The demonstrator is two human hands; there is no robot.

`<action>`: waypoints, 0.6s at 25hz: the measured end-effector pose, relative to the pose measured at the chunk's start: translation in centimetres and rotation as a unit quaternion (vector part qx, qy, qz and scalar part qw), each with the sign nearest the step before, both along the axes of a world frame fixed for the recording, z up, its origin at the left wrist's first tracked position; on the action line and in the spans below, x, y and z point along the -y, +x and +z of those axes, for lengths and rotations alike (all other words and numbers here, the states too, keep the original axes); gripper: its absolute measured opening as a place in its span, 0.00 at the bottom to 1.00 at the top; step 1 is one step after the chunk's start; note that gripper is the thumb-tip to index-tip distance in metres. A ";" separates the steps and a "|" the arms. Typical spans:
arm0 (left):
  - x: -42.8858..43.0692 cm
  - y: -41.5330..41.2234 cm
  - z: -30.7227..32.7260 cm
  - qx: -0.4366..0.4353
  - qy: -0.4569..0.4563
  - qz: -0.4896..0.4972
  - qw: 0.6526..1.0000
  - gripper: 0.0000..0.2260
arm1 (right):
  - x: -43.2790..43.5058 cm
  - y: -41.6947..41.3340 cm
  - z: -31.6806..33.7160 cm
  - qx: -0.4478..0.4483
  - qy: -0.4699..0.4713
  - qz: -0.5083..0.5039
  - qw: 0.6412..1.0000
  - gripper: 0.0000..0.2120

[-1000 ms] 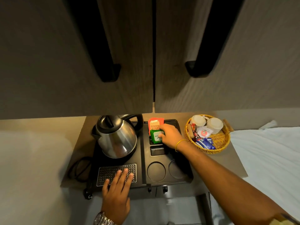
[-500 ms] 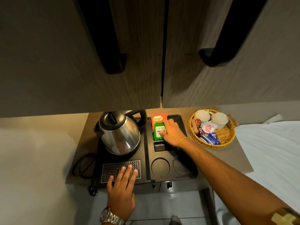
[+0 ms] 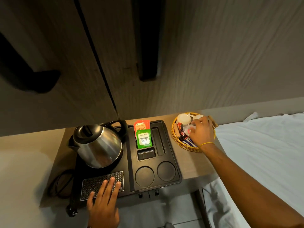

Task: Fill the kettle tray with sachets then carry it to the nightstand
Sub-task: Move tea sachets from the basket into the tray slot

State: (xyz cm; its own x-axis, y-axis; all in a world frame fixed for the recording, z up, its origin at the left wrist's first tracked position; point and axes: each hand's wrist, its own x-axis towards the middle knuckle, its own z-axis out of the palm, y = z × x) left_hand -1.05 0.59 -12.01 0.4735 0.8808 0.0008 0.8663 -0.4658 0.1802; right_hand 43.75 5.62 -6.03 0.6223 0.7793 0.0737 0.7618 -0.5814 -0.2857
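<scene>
A black kettle tray [image 3: 174,163] lies on a wooden shelf and carries a steel kettle [image 3: 98,145] on its left half. An orange sachet [image 3: 141,126] and a green sachet [image 3: 144,139] stand upright in a slot of the tray. My left hand [image 3: 103,203] rests flat on the tray's perforated drip grid [image 3: 92,183], fingers spread. My right hand [image 3: 201,132] reaches into a wicker basket [image 3: 184,145] to the right of the tray, its fingers down among several sachets [image 3: 183,134]. Whether it grips one I cannot tell.
Two white cups [image 3: 183,119] sit at the back of the basket. Cabinet doors with black handles [image 3: 148,46] hang close above the shelf. A black cord [image 3: 60,183] loops left of the tray. A white bed [image 3: 263,153] lies on the right.
My right hand let go of the green sachet in the tray slot and moved right into the basket. The left hand stayed on the grid. The view shifted.
</scene>
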 end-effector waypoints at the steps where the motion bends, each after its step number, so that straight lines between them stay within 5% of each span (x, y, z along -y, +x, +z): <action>1: 0.1 0.2 0.0 0.001 0.015 0.001 1.000 0.40 | 0.1 0.4 -0.3 0.008 -0.020 0.009 1.000 0.16; 6: 0.4 0.6 -0.1 -0.011 0.044 0.011 0.999 0.38 | -0.3 1.1 -1.1 0.078 -0.055 0.025 0.995 0.16; 15: 0.1 0.6 -0.4 -0.024 0.065 0.010 0.998 0.37 | 0.0 2.4 -1.2 0.070 -0.038 0.067 0.995 0.10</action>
